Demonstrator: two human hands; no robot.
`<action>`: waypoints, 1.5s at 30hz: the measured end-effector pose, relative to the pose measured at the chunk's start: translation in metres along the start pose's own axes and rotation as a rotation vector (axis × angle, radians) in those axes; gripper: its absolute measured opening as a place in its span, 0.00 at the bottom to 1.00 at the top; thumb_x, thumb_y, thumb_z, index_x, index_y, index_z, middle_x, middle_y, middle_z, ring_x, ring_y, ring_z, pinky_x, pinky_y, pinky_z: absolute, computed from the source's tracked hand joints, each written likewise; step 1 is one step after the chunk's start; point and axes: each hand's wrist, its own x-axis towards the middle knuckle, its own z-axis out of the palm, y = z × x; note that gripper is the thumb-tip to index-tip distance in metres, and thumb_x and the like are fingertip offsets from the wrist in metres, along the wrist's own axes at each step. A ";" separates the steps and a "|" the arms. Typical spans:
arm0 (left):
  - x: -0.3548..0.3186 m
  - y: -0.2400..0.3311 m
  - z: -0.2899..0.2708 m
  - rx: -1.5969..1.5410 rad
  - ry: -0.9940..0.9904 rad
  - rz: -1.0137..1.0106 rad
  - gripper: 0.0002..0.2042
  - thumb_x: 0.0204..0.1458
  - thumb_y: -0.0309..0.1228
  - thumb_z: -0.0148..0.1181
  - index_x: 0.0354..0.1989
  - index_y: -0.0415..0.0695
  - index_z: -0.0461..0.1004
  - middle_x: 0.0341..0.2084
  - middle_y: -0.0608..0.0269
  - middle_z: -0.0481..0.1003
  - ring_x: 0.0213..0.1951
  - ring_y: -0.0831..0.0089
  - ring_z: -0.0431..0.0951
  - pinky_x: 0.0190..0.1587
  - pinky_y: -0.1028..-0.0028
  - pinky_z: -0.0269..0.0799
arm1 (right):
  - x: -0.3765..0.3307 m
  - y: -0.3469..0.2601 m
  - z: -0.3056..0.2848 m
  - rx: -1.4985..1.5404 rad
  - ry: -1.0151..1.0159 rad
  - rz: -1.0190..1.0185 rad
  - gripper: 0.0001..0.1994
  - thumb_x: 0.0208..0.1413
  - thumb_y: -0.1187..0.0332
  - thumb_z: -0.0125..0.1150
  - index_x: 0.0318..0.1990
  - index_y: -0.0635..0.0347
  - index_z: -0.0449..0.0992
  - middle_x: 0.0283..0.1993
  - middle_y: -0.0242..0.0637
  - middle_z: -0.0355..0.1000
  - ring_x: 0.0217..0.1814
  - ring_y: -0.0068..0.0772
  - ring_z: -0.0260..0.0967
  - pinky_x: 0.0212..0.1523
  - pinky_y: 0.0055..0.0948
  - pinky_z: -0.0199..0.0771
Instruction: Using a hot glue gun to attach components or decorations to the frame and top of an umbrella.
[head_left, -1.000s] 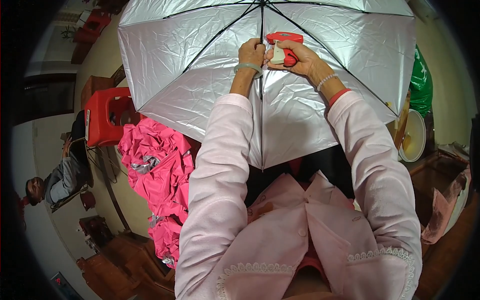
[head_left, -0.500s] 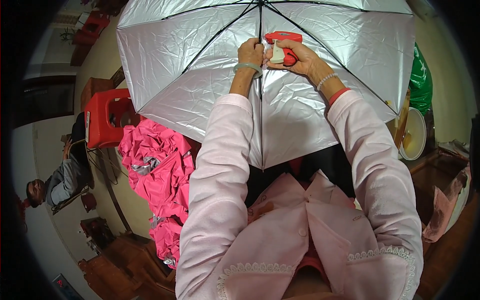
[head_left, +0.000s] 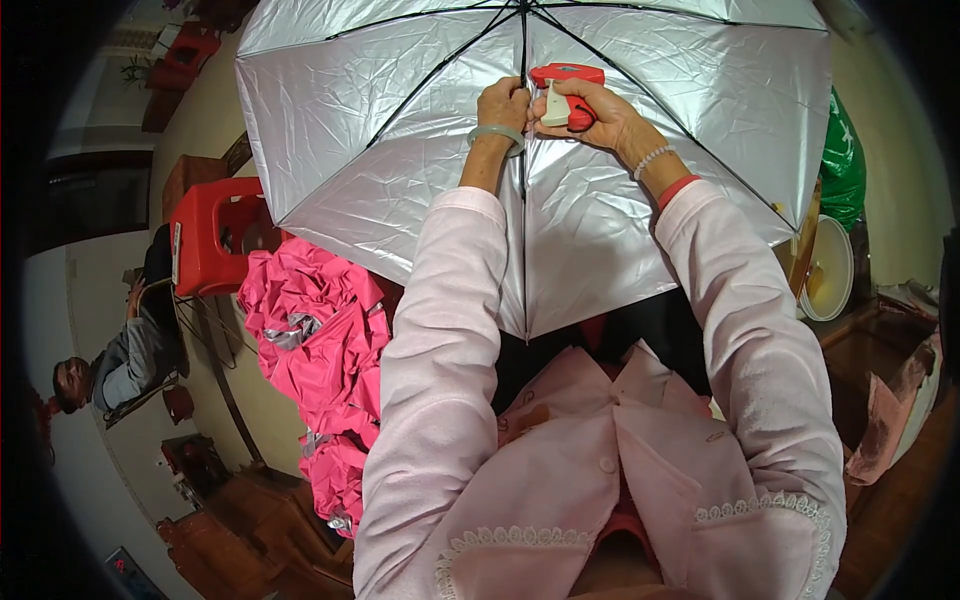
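Note:
An open umbrella (head_left: pixel 340 115) with a silvery, creased inner side and thin black ribs is spread in front of me. My left hand (head_left: pixel 498 108), a pale green bangle at its wrist, is closed at the middle rib, its fingers curled around the rib or the fabric beside it. Just to its right, my right hand (head_left: pixel 610 115) grips a small red-and-white hand-held device (head_left: pixel 568 75) with a black cord loop. The device lies over the silver fabric, its white part near my left fingertips. What exactly the fingertips pinch between the hands is hidden.
A heap of bright pink fabric (head_left: pixel 320 340) with silver patches lies left of my arm, below a red plastic stool (head_left: pixel 208 240). Farther left a person (head_left: pixel 130 345) sits on a chair. A green bag (head_left: pixel 842 165) and a white basin (head_left: pixel 830 270) are at the right.
The umbrella has shifted very slightly to the right. Both hands keep nearly the same place and hold.

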 end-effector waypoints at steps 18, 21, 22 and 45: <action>-0.003 0.006 0.003 -0.041 -0.003 -0.068 0.14 0.41 0.30 0.49 0.34 0.36 0.74 0.20 0.50 0.74 0.23 0.63 0.76 0.30 0.69 0.71 | 0.000 -0.015 -0.004 -0.234 0.009 0.068 0.12 0.50 0.70 0.52 0.40 0.68 0.67 0.35 0.46 0.71 0.37 0.41 0.71 0.42 0.45 0.73; 0.001 -0.003 0.007 -0.038 0.001 -0.089 0.15 0.39 0.32 0.49 0.33 0.35 0.74 0.25 0.46 0.74 0.32 0.55 0.75 0.40 0.65 0.69 | 0.000 -0.013 0.001 -0.245 0.041 0.052 0.11 0.48 0.71 0.50 0.37 0.70 0.65 0.33 0.49 0.70 0.36 0.43 0.71 0.41 0.42 0.74; 0.001 -0.007 0.008 -0.022 0.026 -0.062 0.15 0.39 0.32 0.49 0.33 0.36 0.74 0.27 0.45 0.74 0.33 0.54 0.75 0.41 0.65 0.68 | 0.000 -0.012 0.003 -0.250 0.035 0.064 0.11 0.48 0.71 0.50 0.37 0.70 0.65 0.33 0.49 0.70 0.36 0.43 0.71 0.41 0.42 0.74; -0.002 0.007 0.008 0.000 0.044 -0.128 0.13 0.40 0.29 0.48 0.32 0.38 0.75 0.31 0.43 0.73 0.38 0.54 0.73 0.44 0.66 0.67 | 0.005 -0.016 -0.005 -0.301 -0.026 0.063 0.13 0.52 0.70 0.51 0.42 0.69 0.65 0.35 0.45 0.70 0.36 0.39 0.71 0.41 0.40 0.74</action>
